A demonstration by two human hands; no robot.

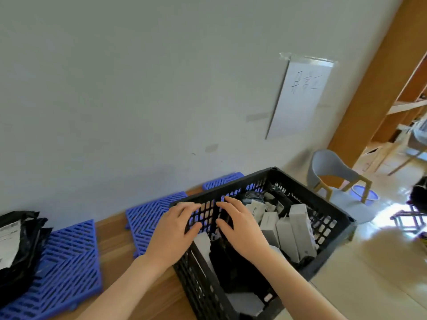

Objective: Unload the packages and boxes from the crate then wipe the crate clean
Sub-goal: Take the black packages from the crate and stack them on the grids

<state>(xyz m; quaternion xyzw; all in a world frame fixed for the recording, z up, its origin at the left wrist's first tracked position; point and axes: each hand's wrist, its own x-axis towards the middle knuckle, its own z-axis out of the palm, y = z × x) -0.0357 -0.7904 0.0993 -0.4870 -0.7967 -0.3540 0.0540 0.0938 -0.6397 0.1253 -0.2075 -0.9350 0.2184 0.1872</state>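
Our left grip (pixel 175 227) spreads over the crate (pixel 312 195) wall. Our right grip (pixel 240 229) touches a black package (pixel 228 269); whether it pinches, we cannot tell.

wall sheet (pixel 300 100) handwriting illegible, package label (pixel 8 241) blurred

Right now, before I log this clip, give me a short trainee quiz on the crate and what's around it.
1. True or false: the crate is already empty.
2. Where do the black packages outside the crate lie? A) on a blue mat; B) on the chair; C) in the basin.
3. What colour are the boxes standing in the crate?
Key: 1 false; 2 A; 3 white.
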